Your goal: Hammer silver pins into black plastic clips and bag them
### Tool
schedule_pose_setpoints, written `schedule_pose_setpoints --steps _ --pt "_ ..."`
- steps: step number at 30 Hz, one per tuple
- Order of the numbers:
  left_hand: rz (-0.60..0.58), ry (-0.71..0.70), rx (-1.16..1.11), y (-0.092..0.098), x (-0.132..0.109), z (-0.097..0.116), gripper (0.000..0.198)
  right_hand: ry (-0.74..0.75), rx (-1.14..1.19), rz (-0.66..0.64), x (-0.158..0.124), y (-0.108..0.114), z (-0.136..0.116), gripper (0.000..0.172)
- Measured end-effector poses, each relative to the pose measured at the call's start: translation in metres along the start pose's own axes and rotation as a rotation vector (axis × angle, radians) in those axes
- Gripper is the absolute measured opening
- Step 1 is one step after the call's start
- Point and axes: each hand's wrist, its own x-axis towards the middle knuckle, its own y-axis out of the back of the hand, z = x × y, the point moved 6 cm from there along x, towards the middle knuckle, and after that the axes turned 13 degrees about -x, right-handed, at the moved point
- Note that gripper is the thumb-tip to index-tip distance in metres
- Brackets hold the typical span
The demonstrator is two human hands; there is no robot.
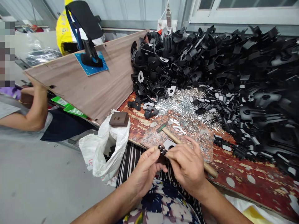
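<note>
Just above my lap, at the table's front edge, both hands meet on a small black plastic part [161,149]. My left hand [144,169] pinches it between thumb and fingers. From the other side, my right hand [187,163] has its fingertips closed on the same part; whether a pin is also in them is hidden. Beyond my hands lies a hammer [172,135], its wooden handle running behind my right hand. Near the part is a flat light-grey face of a black piece [168,144]. Loose metal pins [178,102] are heaped farther back.
Black plastic parts [198,56] are piled high at the back and right of the worn red table [257,177]. A brown block [119,119] sits by a white sack [100,155] at left. A wooden board [112,81] stands behind; another person's arm [37,109] is far left.
</note>
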Motion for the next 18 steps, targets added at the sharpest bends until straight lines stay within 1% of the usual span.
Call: schedule_pose_setpoints --steps 2,3,4,7,8,10,12,14,15,16,18 --pt "-0.042 0.007 0.031 0.004 -0.009 0.002 0.027 -0.017 0.03 -0.01 -0.004 -0.002 0.001 0.018" --pt "-0.04 0.013 0.045 0.008 -0.012 0.002 0.029 -0.016 0.047 -0.011 -0.006 -0.004 0.0 0.018" --pt "-0.019 0.027 0.045 0.015 -0.015 0.001 0.03 -0.009 0.066 -0.017 -0.009 -0.007 -0.003 0.019" --pt "0.095 0.109 -0.033 0.04 -0.023 -0.005 0.026 0.011 0.106 -0.02 -0.019 -0.013 -0.014 0.019" --pt "0.113 0.125 -0.036 0.046 -0.026 -0.007 0.028 0.015 0.108 -0.019 -0.022 -0.014 -0.017 0.019" --pt "0.103 0.077 0.086 0.051 -0.031 -0.005 0.039 0.034 0.111 -0.03 -0.024 -0.015 -0.023 0.019" --pt "0.07 -0.064 0.354 0.049 -0.035 0.008 0.047 0.065 0.116 -0.076 -0.023 -0.014 -0.023 0.019" --pt "0.083 -0.221 0.634 0.044 -0.038 0.026 0.043 0.062 0.063 -0.139 -0.02 -0.012 -0.012 0.016" --pt "0.108 -0.261 0.728 0.043 -0.037 0.036 0.039 0.033 -0.019 -0.166 -0.018 -0.011 0.0 0.014" --pt "0.134 -0.267 0.776 0.044 -0.035 0.044 0.037 -0.007 -0.137 -0.195 -0.017 -0.01 0.014 0.013" --pt "0.165 -0.229 0.719 0.048 -0.023 0.054 0.037 -0.071 -0.407 -0.259 -0.018 -0.01 0.045 0.017"
